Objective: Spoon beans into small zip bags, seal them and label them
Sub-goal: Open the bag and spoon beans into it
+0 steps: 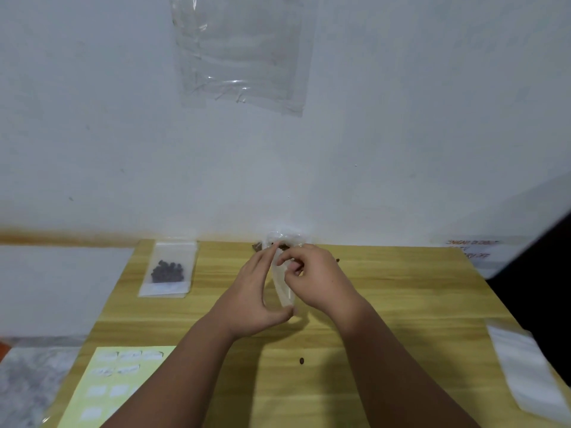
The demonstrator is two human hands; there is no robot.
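Both my hands hold a small clear zip bag (282, 285) upright over the middle of the wooden table (386, 304). My left hand (253, 301) pinches its lower edge between thumb and fingers. My right hand (312, 276) grips its upper edge with the fingertips. Behind the hands, at the table's far edge, a crumpled clear bag of dark beans (279, 240) is partly hidden. A filled zip bag with dark beans (168, 268) lies flat at the far left.
A yellow sheet of white labels (114, 387) lies at the near left. A stack of empty zip bags (528, 369) lies at the right edge. Loose beans (301, 361) dot the table. A large clear plastic bag (241, 50) hangs on the wall.
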